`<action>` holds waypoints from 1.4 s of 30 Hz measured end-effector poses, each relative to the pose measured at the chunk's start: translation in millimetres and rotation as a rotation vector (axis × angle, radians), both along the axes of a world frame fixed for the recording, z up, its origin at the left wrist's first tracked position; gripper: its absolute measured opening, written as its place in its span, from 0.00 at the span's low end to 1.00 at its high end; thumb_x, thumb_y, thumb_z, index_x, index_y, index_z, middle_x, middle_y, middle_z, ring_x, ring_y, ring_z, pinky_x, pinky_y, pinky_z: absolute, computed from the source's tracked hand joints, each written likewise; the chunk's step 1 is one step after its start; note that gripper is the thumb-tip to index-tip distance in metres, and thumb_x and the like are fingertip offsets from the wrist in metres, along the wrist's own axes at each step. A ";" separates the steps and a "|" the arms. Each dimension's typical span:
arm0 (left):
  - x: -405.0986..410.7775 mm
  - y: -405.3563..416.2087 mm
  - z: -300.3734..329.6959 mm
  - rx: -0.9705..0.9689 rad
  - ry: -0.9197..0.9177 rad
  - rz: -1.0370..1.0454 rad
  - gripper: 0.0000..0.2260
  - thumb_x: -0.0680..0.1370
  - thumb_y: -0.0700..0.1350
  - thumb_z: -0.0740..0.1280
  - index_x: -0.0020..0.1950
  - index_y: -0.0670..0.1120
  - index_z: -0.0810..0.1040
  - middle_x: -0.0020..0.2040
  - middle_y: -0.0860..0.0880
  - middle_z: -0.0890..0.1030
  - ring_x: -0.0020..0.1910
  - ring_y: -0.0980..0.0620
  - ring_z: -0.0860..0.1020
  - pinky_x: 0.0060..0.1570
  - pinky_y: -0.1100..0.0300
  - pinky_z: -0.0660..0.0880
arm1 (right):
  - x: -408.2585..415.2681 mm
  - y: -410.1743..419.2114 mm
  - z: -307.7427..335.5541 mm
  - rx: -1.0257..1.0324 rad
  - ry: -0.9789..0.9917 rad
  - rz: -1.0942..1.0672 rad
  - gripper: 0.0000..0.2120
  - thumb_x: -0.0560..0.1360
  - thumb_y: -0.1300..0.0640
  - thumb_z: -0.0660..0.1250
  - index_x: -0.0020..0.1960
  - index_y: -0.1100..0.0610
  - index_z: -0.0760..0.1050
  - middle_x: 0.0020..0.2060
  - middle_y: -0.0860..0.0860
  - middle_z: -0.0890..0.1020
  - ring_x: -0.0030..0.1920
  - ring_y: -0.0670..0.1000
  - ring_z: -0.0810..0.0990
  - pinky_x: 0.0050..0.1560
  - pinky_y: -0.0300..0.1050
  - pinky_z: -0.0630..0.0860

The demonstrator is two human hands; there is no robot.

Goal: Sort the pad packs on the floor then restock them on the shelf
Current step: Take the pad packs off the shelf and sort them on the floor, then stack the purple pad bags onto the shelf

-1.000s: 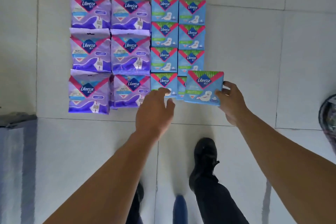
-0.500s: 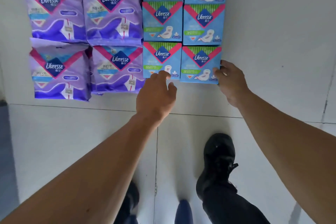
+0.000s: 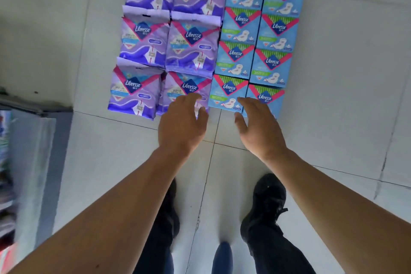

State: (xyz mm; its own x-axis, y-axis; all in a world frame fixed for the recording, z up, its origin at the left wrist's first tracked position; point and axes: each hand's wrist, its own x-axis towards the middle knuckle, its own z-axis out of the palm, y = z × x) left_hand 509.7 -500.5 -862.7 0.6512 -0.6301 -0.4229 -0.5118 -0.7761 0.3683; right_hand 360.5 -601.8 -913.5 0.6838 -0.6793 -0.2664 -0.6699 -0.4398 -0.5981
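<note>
Since the earlier frame the right hand (image 3: 258,124) has let go of the blue pack (image 3: 265,98), which now lies flat in the grid at its 12 o'clock. That hand is open, fingers spread, holding nothing, fingertips over the pack's near edge. The left hand (image 3: 182,124) is open too, empty, fingers loosely curled over the nearest purple pack (image 3: 186,89). Both forearms reach forward, palms down. On the floor (image 3: 344,73), six purple packs lie at 11 o'clock and eight blue packs at 1 o'clock, touching. Black shoes (image 3: 264,202) stand at 6 o'clock.
</note>
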 end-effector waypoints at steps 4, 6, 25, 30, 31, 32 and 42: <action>31.6 34.2 59.1 -0.038 -0.074 0.117 0.15 0.80 0.50 0.62 0.65 0.50 0.74 0.61 0.49 0.77 0.60 0.48 0.75 0.56 0.51 0.75 | 38.0 26.0 64.4 -0.032 -0.083 0.108 0.19 0.77 0.55 0.64 0.66 0.61 0.74 0.58 0.58 0.80 0.57 0.61 0.77 0.54 0.56 0.78; 43.9 55.9 77.1 -0.042 -0.087 0.157 0.15 0.80 0.50 0.62 0.66 0.49 0.74 0.62 0.49 0.77 0.61 0.49 0.75 0.56 0.51 0.75 | 51.0 43.5 85.4 -0.048 -0.107 0.148 0.19 0.77 0.55 0.64 0.65 0.61 0.74 0.58 0.58 0.80 0.56 0.62 0.78 0.53 0.56 0.78; 108.0 216.4 -58.1 -0.209 -0.220 0.178 0.17 0.79 0.51 0.64 0.66 0.48 0.73 0.62 0.48 0.78 0.59 0.49 0.76 0.51 0.58 0.71 | 147.2 205.2 -27.7 -0.211 0.021 0.384 0.20 0.78 0.53 0.62 0.67 0.59 0.72 0.62 0.57 0.79 0.60 0.60 0.78 0.56 0.55 0.77; 115.7 217.7 -41.9 -0.211 -0.256 0.194 0.17 0.80 0.51 0.62 0.68 0.48 0.72 0.61 0.45 0.77 0.59 0.45 0.75 0.52 0.50 0.73 | 157.0 198.8 -6.2 -0.203 -0.015 0.347 0.22 0.78 0.51 0.58 0.70 0.58 0.70 0.63 0.57 0.77 0.62 0.60 0.74 0.58 0.57 0.74; 114.9 221.9 -33.8 -0.201 -0.257 0.195 0.17 0.80 0.51 0.61 0.68 0.48 0.71 0.61 0.45 0.76 0.59 0.45 0.75 0.52 0.51 0.72 | 156.5 199.4 2.0 -0.188 -0.013 0.322 0.22 0.78 0.51 0.58 0.70 0.58 0.69 0.62 0.57 0.77 0.62 0.60 0.74 0.58 0.58 0.74; 111.9 228.2 -25.8 -0.194 -0.260 0.193 0.17 0.80 0.51 0.61 0.68 0.48 0.71 0.61 0.46 0.76 0.59 0.45 0.74 0.51 0.51 0.72 | 153.4 201.6 10.2 -0.161 0.000 0.294 0.22 0.79 0.52 0.59 0.71 0.57 0.68 0.62 0.57 0.76 0.63 0.60 0.73 0.59 0.58 0.74; 54.9 291.1 49.9 -0.250 -0.285 0.249 0.19 0.80 0.53 0.61 0.70 0.50 0.68 0.64 0.47 0.74 0.61 0.48 0.74 0.51 0.55 0.72 | 110.6 251.5 92.5 -0.013 -0.034 0.090 0.17 0.79 0.54 0.60 0.66 0.59 0.69 0.60 0.58 0.77 0.62 0.61 0.75 0.58 0.51 0.73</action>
